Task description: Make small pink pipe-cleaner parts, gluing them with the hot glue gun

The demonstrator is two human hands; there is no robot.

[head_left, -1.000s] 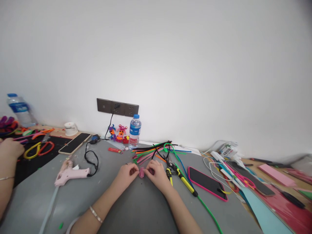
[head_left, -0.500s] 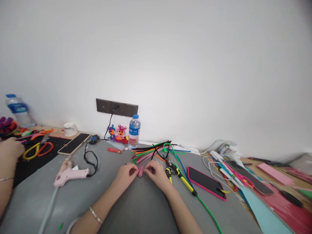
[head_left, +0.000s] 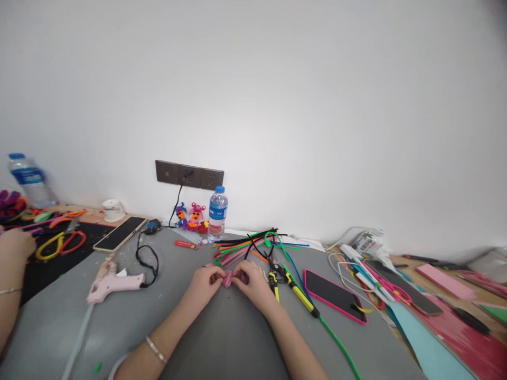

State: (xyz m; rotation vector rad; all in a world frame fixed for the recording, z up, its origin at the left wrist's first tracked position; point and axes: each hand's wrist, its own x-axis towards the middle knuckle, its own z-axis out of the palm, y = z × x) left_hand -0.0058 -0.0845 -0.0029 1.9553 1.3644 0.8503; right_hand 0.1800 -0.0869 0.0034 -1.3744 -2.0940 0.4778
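Note:
My left hand (head_left: 203, 283) and my right hand (head_left: 253, 281) meet on the grey table mat (head_left: 222, 338), fingers pinched on a small pink fuzzy piece (head_left: 227, 279) held between them. The piece is partly hidden by my fingertips. A bundle of coloured pipe cleaners (head_left: 245, 244) lies just beyond my hands. Yellow-handled pliers (head_left: 291, 287) lie to the right of my right hand.
A pink glue gun (head_left: 113, 281) with a black cord lies at left. A water bottle (head_left: 217, 212) and small figures (head_left: 192, 216) stand by the wall sockets. Phones (head_left: 335, 295) (head_left: 121, 233) lie on both sides. Another person's arm (head_left: 11, 264) is at far left. Paper sheets and cables clutter the right.
My hands have closed in slightly on the pink piece, the right fingers now covering more of it. The other person's hand at left shifted a little.

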